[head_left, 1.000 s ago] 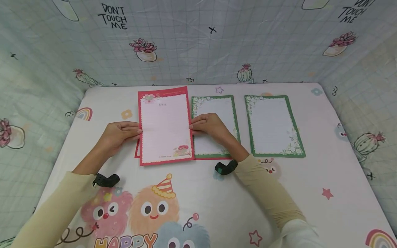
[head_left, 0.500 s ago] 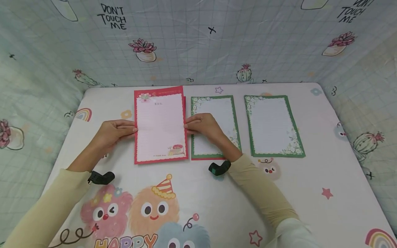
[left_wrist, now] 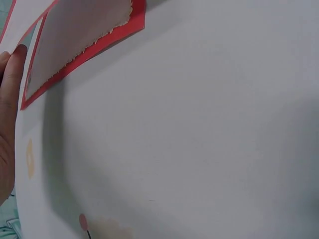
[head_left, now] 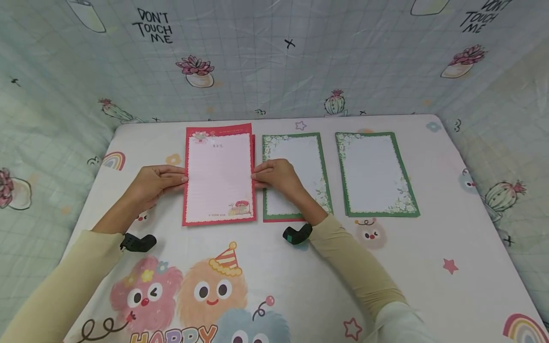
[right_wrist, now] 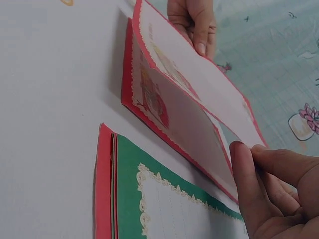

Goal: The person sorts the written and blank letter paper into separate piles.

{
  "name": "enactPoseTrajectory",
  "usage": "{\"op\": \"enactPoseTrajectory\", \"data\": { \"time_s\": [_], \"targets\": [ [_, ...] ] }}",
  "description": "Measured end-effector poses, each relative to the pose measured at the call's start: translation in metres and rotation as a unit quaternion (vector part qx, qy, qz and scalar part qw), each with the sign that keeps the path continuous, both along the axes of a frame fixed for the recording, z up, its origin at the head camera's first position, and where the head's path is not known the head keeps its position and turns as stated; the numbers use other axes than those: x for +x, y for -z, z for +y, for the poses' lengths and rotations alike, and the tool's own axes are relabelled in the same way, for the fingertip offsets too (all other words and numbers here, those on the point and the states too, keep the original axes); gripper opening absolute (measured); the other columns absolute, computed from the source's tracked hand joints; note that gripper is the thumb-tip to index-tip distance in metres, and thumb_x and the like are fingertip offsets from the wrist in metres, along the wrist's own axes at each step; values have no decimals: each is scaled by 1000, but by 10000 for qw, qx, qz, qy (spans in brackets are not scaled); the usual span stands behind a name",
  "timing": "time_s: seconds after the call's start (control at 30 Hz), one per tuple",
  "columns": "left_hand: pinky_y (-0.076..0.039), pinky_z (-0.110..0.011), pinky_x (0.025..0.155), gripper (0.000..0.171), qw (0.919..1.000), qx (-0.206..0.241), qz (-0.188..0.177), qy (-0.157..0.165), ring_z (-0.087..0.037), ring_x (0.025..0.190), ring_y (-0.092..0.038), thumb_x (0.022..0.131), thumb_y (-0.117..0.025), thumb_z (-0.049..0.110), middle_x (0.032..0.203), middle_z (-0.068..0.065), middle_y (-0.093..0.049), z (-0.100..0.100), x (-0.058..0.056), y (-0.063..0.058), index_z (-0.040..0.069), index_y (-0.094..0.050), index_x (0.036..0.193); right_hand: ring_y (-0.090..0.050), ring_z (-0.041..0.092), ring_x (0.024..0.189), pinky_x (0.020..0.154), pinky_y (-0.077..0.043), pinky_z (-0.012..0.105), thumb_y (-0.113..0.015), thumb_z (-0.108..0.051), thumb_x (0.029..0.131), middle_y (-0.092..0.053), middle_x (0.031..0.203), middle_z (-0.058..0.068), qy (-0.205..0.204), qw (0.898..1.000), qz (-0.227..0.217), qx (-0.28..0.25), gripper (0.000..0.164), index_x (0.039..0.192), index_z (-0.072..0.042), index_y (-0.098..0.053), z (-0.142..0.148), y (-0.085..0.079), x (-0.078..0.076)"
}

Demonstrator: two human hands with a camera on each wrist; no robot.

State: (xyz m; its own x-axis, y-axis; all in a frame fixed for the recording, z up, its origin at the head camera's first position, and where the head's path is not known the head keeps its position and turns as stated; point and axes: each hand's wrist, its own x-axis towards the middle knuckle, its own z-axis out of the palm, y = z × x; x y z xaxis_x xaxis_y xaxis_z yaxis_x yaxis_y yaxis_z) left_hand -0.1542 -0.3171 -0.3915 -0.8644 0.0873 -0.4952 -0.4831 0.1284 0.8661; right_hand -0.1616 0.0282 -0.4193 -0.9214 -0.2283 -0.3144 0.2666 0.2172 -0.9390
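Both hands hold a red-bordered sheet of letter paper point(head_left: 219, 176) by its side edges, pinched between thumb and fingers. My left hand point(head_left: 156, 185) grips the left edge, and my right hand point(head_left: 278, 177) the right edge. In the right wrist view the held sheet bows a little over a second red-bordered sheet point(right_wrist: 139, 89) on the table. That lower sheet is mostly hidden from the head view, with a red strip showing at the right. Beneath my right hand lies a green-bordered sheet point(head_left: 293, 148), partly covered by the hand.
Another green-bordered sheet point(head_left: 375, 178) lies farther right. A red edge point(head_left: 280, 220) sticks out under the middle green stack. The table point(head_left: 446, 190) has a printed cartoon cover, and a patterned curtain point(head_left: 257, 62) stands behind it. Each wrist wears a black camera point(head_left: 139, 242).
Both hands have carried the red-bordered sheet left, off the middle green sheet's edge and over the lower red sheet. In the last half second it has come slightly toward me.
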Motion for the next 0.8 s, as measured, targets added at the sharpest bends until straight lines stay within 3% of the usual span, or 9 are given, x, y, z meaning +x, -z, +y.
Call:
{"op": "enactPoseTrajectory", "data": {
  "time_s": [0.17, 0.53, 0.8],
  "targets": [
    [-59, -31, 86, 25, 10000, -75, -34, -20, -12, 88, -76, 87, -82, 17, 97, 1, -77, 0, -3, 3, 9, -75, 110, -76, 18, 73, 74, -62, 26, -81, -14, 89, -77, 84, 9, 141, 9995, -123, -260, 19, 102, -2, -75, -2, 1, -1],
    [-59, -29, 85, 30, 9996, -235, -131, -71, -12, 88, -76, 91, -78, 17, 97, 4, -76, 1, -11, 9, 6, -72, 118, -76, 17, 70, 73, -61, 23, -80, -16, 89, -78, 85, 7, 168, 9993, 264, 212, 21, 102, -1, -76, -9, 6, -5],
    [-59, -29, 87, 41, 9991, -397, -151, 59, -9, 89, -75, 94, -74, 16, 98, 6, -76, 4, -14, 7, -2, -63, 130, -76, 17, 69, 70, -61, 24, -78, -13, 91, -76, 81, 8, 240, 9992, 191, 250, 17, 101, 0, -75, -13, 6, -3]
  ]
}}
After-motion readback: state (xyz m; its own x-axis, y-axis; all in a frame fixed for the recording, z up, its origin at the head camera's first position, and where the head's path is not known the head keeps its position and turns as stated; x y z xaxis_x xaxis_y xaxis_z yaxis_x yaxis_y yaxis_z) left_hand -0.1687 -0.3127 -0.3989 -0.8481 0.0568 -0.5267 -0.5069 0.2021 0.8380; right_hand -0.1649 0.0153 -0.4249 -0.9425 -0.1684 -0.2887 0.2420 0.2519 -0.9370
